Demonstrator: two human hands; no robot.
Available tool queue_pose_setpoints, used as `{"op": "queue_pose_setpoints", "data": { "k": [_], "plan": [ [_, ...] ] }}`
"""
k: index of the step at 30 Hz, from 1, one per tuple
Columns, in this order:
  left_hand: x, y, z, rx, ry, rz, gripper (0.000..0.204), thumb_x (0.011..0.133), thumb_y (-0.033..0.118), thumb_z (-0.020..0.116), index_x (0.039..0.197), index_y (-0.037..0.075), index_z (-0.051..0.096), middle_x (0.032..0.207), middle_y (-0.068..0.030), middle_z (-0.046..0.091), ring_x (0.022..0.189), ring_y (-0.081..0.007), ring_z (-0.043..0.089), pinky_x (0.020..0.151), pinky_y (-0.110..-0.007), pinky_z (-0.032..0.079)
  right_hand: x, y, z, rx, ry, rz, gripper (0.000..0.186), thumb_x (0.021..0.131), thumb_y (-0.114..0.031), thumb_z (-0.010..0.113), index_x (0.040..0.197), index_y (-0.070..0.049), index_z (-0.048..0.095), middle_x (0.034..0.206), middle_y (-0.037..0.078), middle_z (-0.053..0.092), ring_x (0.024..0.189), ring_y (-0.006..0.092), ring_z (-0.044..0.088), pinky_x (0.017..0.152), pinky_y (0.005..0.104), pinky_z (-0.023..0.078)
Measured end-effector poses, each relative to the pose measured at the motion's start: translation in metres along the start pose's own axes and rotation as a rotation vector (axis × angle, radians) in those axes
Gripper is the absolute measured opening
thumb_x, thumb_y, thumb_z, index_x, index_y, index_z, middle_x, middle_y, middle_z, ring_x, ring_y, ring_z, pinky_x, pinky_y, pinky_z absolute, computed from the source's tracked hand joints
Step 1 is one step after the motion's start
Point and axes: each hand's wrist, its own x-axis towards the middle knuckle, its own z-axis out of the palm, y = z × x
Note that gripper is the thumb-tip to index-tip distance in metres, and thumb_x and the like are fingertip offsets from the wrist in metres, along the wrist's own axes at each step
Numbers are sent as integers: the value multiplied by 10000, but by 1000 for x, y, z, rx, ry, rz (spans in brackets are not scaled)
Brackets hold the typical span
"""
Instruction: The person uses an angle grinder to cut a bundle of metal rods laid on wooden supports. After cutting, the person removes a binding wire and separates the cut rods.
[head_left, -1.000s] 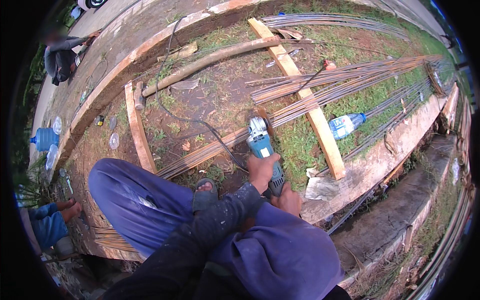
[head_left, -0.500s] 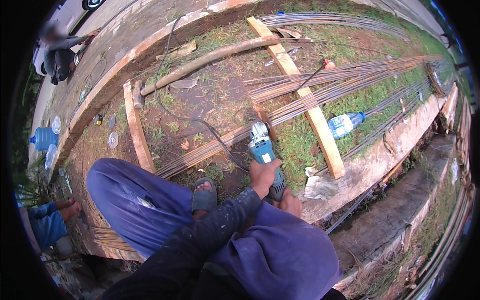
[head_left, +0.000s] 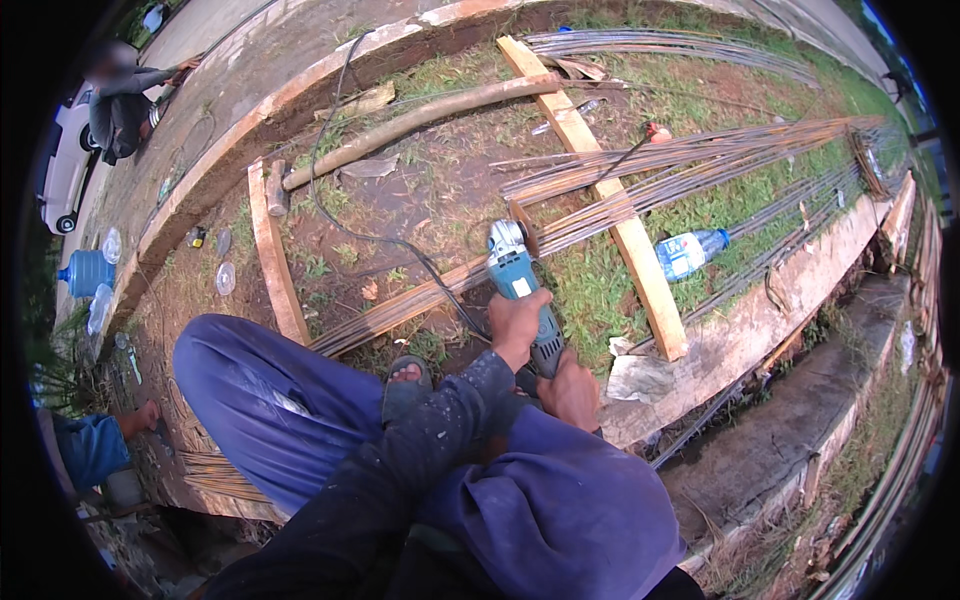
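My left hand [head_left: 516, 325] is closed round the middle of a teal angle grinder [head_left: 512, 268]. My right hand [head_left: 571, 393] grips the grinder's rear end. The disc stands on edge at a bundle of thin, rusty steel rods [head_left: 584, 225], with a rust-coloured haze beside it. The rods lie across a wooden batten [head_left: 633, 241]; a second batten [head_left: 271, 246] lies at the left. A black cable [head_left: 400, 246] runs over the ground to the tool.
A co-worker [head_left: 125, 100] sits beyond the concrete curb, another person's leg [head_left: 95, 452] shows lower left. A water bottle [head_left: 690, 250], a wooden-handled hammer [head_left: 278, 188] and a blue jug [head_left: 85, 273] lie about. A concrete ditch [head_left: 780, 390] runs along my right.
The grinder and both my hands have moved a little up and left, most of it since half a second ago. More of a white vehicle shows at the upper left.
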Motion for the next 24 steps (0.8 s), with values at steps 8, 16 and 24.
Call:
{"op": "queue_pose_setpoints", "data": {
  "k": [8, 16, 24],
  "plan": [
    [-18, -18, -1, 62, 48, 12, 203, 720, 165, 777, 806, 13, 675, 770, -72, 691, 669, -170, 645, 641, -362, 501, -10, 3, 2, 6, -34, 51, 425, 773, -278, 718, 1017, 11, 523, 805, 322, 675, 814, 514, 667, 788, 584, 507],
    [-29, -26, 0, -2, 17, 26, 188, 738, 167, 767, 799, 23, 662, 759, -48, 679, 659, -150, 637, 623, -353, 500, -17, 12, 6, 3, -40, 81, 434, 775, -287, 722, 1018, 13, 524, 812, 323, 676, 818, 513, 669, 792, 582, 508],
    [2, -6, -1, -9, 19, -7, 197, 729, 166, 771, 807, 15, 672, 768, -57, 684, 666, -157, 646, 619, -352, 501, -2, 5, 11, 28, -10, 64, 444, 779, -306, 729, 1010, 16, 529, 815, 325, 677, 826, 511, 672, 797, 580, 509]
  ]
}}
